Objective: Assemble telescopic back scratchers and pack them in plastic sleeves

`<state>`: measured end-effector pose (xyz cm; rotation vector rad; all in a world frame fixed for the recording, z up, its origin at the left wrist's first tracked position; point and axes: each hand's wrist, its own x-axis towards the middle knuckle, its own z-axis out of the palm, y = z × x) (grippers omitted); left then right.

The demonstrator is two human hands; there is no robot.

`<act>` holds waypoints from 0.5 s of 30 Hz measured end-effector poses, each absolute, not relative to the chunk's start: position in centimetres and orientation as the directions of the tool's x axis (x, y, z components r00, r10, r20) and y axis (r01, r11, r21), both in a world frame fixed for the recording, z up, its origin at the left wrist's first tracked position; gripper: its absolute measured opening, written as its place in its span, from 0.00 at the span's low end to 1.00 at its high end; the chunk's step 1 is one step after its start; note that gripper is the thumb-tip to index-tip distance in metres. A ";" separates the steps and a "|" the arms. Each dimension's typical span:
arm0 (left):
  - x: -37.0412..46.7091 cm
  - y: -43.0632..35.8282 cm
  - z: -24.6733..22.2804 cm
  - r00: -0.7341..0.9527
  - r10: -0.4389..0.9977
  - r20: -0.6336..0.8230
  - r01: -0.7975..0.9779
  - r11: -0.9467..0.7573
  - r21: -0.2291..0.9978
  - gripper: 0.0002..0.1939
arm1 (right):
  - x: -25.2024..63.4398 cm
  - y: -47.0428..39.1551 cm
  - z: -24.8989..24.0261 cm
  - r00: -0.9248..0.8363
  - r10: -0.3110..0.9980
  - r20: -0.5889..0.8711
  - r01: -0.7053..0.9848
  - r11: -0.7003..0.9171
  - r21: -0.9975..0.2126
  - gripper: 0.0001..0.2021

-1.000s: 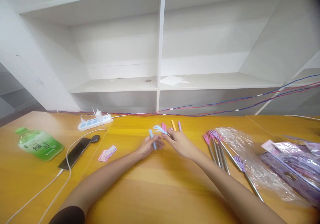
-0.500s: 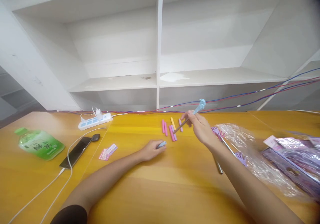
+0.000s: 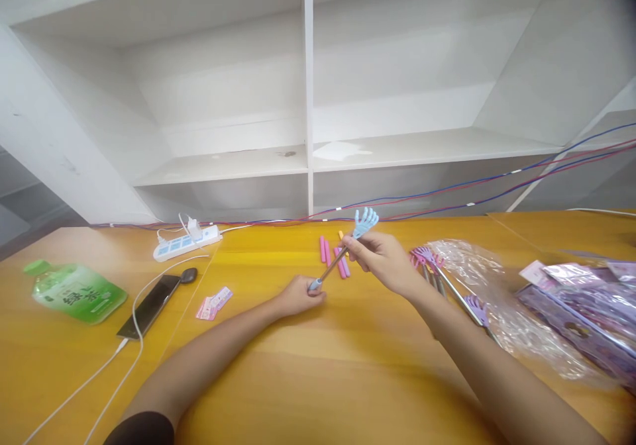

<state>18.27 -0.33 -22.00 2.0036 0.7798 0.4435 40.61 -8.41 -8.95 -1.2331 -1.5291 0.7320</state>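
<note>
My left hand (image 3: 299,295) is closed round a light blue handle (image 3: 315,285), low over the table's middle. In my right hand (image 3: 380,259) the fingers pinch a metal rod (image 3: 332,265) just below its light blue hand-shaped head (image 3: 365,222). The rod's lower end meets the blue handle at my left hand. Several pink and purple sticks (image 3: 328,253) lie behind the rod, with a yellow one (image 3: 341,234) partly hidden. Right of my right hand are metal rods with pink and purple hand-shaped heads (image 3: 477,310).
Clear plastic wrap (image 3: 527,326) and a purple box of wrapped items (image 3: 571,322) lie right. At left are a green bottle (image 3: 79,293), a phone (image 3: 152,306), a power strip (image 3: 186,243) and small pink cards (image 3: 213,303). White shelving (image 3: 309,100) stands behind.
My right hand has moved a little left and turned the rod, so its lower end now meets the handle in my left hand. The blue head's spread fingers now show.
</note>
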 end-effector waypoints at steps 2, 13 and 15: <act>18.3 -0.3 -22.1 0.737 0.676 0.001 0.349 -0.382 0.856 0.21 | 40.4 -8.6 -8.8 0.018 0.944 0.329 0.358 0.301 -0.884 0.33; 18.3 -0.2 -22.4 0.736 0.677 0.004 0.345 -0.381 0.858 0.20 | 40.2 -8.6 -8.7 0.064 0.930 0.362 0.389 0.311 -0.867 0.33; 18.3 -0.2 -22.3 0.733 0.680 0.002 0.346 -0.376 0.860 0.20 | 40.2 -8.6 -8.7 0.070 0.930 0.360 0.389 0.307 -0.869 0.33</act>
